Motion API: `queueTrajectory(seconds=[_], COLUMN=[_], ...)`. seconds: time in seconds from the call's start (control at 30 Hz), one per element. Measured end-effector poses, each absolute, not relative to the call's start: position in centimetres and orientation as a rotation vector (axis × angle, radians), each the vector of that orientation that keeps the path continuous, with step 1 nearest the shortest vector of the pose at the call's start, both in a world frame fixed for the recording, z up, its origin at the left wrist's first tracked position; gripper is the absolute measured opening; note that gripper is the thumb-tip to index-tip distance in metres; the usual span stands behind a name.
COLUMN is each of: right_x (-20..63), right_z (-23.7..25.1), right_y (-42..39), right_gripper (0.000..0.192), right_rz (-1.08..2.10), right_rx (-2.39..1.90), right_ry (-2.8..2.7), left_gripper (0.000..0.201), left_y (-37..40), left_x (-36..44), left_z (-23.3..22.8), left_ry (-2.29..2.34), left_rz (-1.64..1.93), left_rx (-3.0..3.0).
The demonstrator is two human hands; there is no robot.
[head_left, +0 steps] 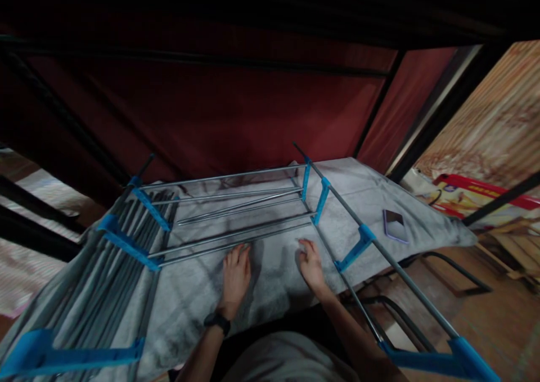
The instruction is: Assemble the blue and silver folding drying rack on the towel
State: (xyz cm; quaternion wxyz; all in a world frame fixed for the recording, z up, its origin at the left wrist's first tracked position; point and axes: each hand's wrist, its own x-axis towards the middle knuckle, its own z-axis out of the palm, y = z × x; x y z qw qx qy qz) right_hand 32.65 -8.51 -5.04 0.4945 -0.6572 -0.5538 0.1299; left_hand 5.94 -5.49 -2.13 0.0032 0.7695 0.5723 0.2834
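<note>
A partly joined rack of metal tubes and blue plastic connectors lies on a grey blanket (270,292). My left hand (237,270), with a dark watch (217,322) on its wrist, is just in front of the nearest metal crossbar (236,251); its fingers are slightly bent and nothing shows in them. To its right, my right hand (311,264) hovers over or rests on the blanket, fingers apart and holding nothing. Close beside it is a blue connector (355,248) on the right side frame. One metal tube (240,206) slants across the middle, its left end free of the connectors.
Several loose grey tubes (105,275) lie bundled at the left beside blue connectors (126,247). A phone (395,226) rests on the blanket's right part. Dark metal posts (447,106) and a red panel (236,117) surround the back. A red and yellow box (476,196) stands at the right.
</note>
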Motion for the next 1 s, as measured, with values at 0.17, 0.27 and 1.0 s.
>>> queueTrajectory(seconds=[0.17, 0.27, 1.0], right_x=[36.9, 38.6, 40.4], right_z=[-3.0, -2.1, -0.2], right_y=[-4.2, -2.3, 0.9], right_gripper=[0.058, 0.052, 0.031], right_rz=[0.116, 0.203, 0.307], right_rx=[-2.077, -2.250, -2.446], right_ry=[-1.173, -1.241, -1.414], left_gripper=[0.048, 0.048, 0.040], left_y=[-2.8, -1.5, 1.2], left_x=[6.5, 6.3, 6.1], left_z=[-1.7, -1.6, 1.1], left_ry=[1.861, 1.876, 1.744], left_rz=[0.515, 0.398, 0.256], left_rx=[2.567, 2.601, 2.485])
